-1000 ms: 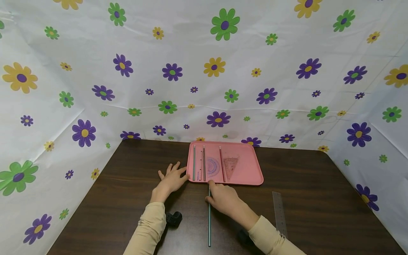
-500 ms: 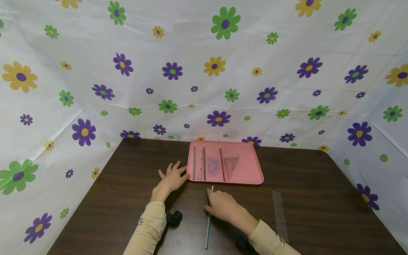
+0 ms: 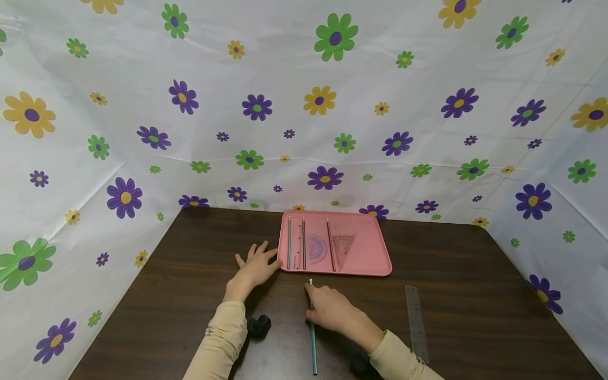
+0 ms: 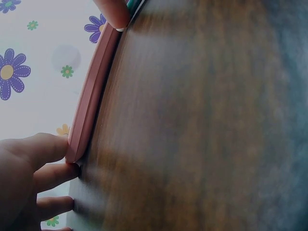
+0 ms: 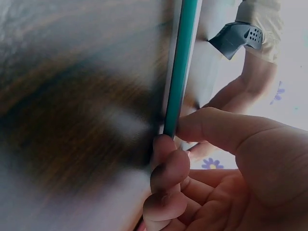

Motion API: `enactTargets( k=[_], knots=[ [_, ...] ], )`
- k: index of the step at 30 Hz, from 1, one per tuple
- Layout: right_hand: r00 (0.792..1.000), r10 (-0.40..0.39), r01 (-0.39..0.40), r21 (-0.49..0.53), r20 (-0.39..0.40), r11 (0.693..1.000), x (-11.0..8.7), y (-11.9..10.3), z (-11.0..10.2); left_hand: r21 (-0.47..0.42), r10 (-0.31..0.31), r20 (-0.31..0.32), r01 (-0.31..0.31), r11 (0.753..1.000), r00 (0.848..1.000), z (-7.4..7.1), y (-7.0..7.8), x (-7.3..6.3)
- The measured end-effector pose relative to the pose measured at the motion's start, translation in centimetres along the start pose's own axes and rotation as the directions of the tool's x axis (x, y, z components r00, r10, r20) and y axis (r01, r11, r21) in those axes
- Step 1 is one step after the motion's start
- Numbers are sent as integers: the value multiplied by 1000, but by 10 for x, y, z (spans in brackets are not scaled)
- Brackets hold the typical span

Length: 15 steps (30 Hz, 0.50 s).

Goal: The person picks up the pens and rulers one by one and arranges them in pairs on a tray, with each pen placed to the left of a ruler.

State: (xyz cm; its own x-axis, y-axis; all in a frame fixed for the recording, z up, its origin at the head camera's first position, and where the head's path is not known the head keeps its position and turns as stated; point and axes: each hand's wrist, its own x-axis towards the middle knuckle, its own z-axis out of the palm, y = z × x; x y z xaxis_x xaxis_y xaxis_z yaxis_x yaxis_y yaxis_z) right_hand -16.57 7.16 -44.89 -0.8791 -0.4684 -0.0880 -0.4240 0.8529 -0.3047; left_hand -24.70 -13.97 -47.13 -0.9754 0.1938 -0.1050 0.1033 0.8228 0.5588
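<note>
My right hand (image 3: 334, 309) pinches a green pencil (image 3: 314, 351) between thumb and fingers, just in front of the pink tray (image 3: 372, 250). The pencil points lengthwise toward me, its white-tipped end close to the tray's near edge. In the right wrist view, thumb and curled fingers meet around the pencil (image 5: 182, 72). With fingers spread, my left hand (image 3: 256, 270) lies at the tray's near left corner; in the left wrist view its thumb and forefinger touch the tray's rim (image 4: 89, 110). The tray bears another green pencil (image 3: 289, 243), a dark pencil (image 3: 304, 245) and a red pencil (image 3: 331, 245).
Also in the tray lie a narrow clear ruler (image 3: 298, 248), a protractor (image 3: 316, 249) and a triangular set square (image 3: 343, 245). A clear ruler (image 3: 417, 322) rests on the dark wooden table (image 3: 475, 295) to the right. A flowered curtain (image 3: 285, 121) stands behind.
My right hand has drawn the green pencil slightly back from the tray's edge, uncovering its white-tipped end. The pencil's near end swung left, then right. My left hand has stayed put.
</note>
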Motion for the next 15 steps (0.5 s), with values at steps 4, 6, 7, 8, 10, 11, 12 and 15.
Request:
enactTargets(
  k=[4, 6, 7, 8, 10, 11, 12, 15],
  knots=[
    [1000, 4, -5, 28, 2, 1000, 0, 2, 0, -2, 2, 1, -2, 1000, 1000, -2, 2, -1],
    [1000, 8, -8, 42, 5, 999, 0, 2, -1, 0, 1, 2, -1, 1000, 1000, -2, 2, -1],
    [1000, 8, -8, 46, 5, 999, 0, 2, -1, 0, 0, 2, 0, 1000, 1000, -2, 2, -1],
    [1000, 8, -8, 48, 5, 999, 0, 2, -2, 2, 0, 2, 0, 1000, 1000, -2, 2, -1],
    [1000, 6, -6, 53, 4, 999, -1, 2, -2, 3, -1, 1, 1, 1000, 1000, -2, 2, -1],
    [1000, 5, -5, 55, 4, 998, -1, 2, -2, 5, -1, 0, 1, 1000, 1000, -1, 2, -1],
    [1000, 5, -5, 59, 3, 998, -1, 2, -2, 5, -2, 0, 2, 1000, 1000, -1, 2, -1],
    [1000, 7, -8, 86, 7, 996, -3, 1, -3, 3, -2, -1, 2, 1000, 1000, 0, 1, -1]
  ],
)
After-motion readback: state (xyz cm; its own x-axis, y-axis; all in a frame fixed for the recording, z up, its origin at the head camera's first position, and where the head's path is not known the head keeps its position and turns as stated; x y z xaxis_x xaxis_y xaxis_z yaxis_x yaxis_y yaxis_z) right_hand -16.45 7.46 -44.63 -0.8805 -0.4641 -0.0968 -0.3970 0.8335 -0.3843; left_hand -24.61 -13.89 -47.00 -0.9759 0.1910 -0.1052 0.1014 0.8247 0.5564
